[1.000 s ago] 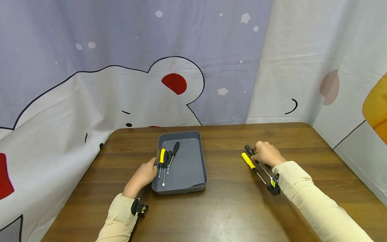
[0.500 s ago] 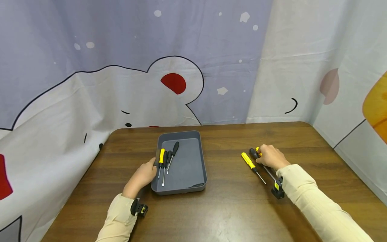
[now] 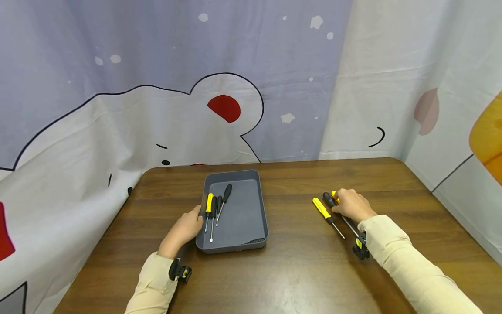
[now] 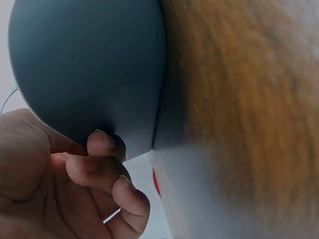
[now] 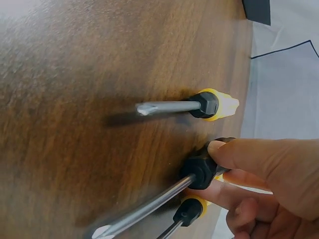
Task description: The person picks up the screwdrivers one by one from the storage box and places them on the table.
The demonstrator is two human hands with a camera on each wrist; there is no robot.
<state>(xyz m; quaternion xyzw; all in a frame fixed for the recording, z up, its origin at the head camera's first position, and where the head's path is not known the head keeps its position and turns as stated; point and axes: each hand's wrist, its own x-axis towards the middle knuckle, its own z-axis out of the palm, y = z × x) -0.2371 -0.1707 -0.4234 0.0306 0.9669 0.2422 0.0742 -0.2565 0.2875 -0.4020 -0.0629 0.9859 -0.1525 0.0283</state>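
Observation:
My left hand (image 3: pixel 188 224) grips the left wall of a grey tray (image 3: pixel 247 209), its fingertips curled against the outside in the left wrist view. Inside the tray lie a yellow-handled screwdriver (image 3: pixel 209 203) and three black-handled screwdrivers (image 3: pixel 228 192). On the right of the table, my right hand (image 3: pixel 354 205) pinches the handle of a larger black screwdriver (image 5: pixel 199 172) between thumb and finger, shaft pointing toward me. To its left is a yellow screwdriver (image 3: pixel 321 208). Another yellow screwdriver (image 5: pixel 192 209) sits close under the right fingers, its shaft partly hidden in the head view.
Everything rests on a brown wooden table (image 3: pixel 290 270) with rounded far corners. A printed curtain (image 3: pixel 290 87) hangs directly behind its far edge and along the right side. Bare wood lies between the tray and the right-hand screwdrivers.
Over the second, my right hand has shifted slightly right with the black screwdriver, widening its gap from the left yellow one. The other yellow handle shows more. Left hand and tray stay put.

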